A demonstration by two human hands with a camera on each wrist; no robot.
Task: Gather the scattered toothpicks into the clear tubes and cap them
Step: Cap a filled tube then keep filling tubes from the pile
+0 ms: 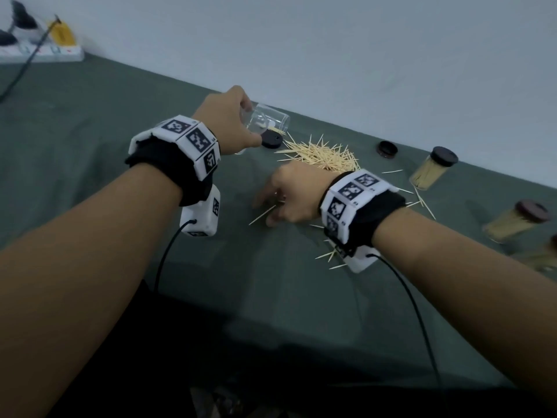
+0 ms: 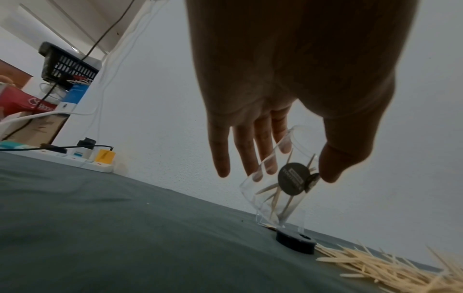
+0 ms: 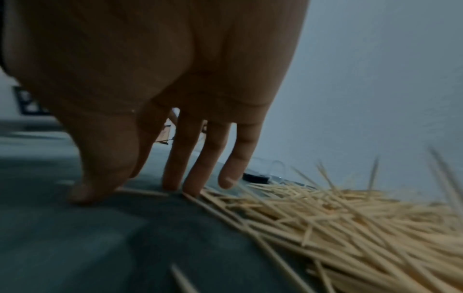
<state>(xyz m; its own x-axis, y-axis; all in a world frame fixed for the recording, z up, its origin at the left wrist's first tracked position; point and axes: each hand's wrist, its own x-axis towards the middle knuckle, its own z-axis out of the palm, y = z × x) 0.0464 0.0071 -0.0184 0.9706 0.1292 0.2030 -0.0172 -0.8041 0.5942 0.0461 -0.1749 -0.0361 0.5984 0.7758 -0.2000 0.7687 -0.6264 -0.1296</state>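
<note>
My left hand (image 1: 250, 122) grips a clear tube (image 1: 271, 120) and holds it tilted just above the green cloth. The left wrist view shows a few toothpicks inside the tube (image 2: 278, 184), with the left hand (image 2: 295, 158) round its upper part. A black cap (image 1: 271, 140) (image 2: 295, 240) lies under it. The toothpick pile (image 1: 325, 155) (image 3: 350, 218) lies right of the cap. My right hand (image 1: 268, 209) (image 3: 140, 186) has straight fingers pressed down on loose toothpicks at the pile's near-left edge. One toothpick (image 1: 262, 214) sticks out beneath it.
A second black cap (image 1: 388, 149) lies beyond the pile. Capped tubes full of toothpicks lie at the right (image 1: 432, 171) (image 1: 515, 223). Stray toothpicks (image 1: 420, 200) are scattered near my right wrist. A power strip (image 1: 42, 52) sits at the far left against the wall.
</note>
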